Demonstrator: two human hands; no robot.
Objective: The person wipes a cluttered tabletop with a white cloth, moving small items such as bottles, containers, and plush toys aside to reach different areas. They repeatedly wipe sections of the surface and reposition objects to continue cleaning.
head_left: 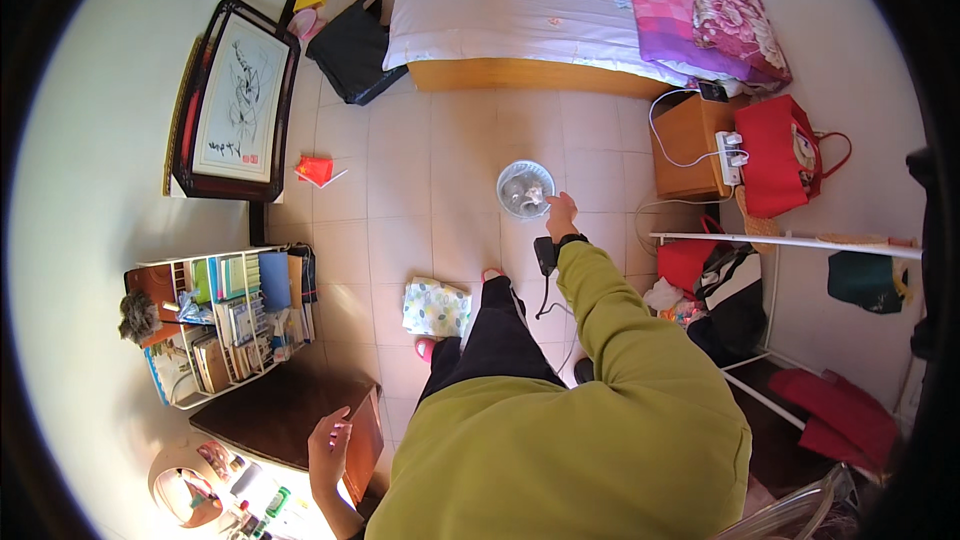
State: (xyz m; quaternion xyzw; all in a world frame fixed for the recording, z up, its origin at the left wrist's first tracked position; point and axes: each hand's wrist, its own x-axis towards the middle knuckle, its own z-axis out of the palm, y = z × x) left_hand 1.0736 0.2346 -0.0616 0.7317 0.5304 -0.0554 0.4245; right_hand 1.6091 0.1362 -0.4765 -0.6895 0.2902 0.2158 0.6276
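Note:
My right hand (563, 212) reaches forward with its fingers closed at the near right rim of a small, round, pale waste bin (503, 202). Inside the bin lie some crumpled white and grey scraps (527, 190). Whether the bin rests on the floor or hangs just above it, I cannot tell. A black device (545, 255) with a cable sits at my right wrist. Low on the left, my left hand (328, 448) is held beside the corner of a dark brown table (290, 415), its fingers loosely bent and apart, with nothing seen in them.
Ahead stands a bed (520, 25); a wooden nightstand (690, 140) and red bag (775, 155) are right of it. A patterned cloth (437, 307) and small red flag (315, 170) lie on the tiled floor (400, 200). Leftward are a framed picture (240, 100) and bookshelf (225, 315).

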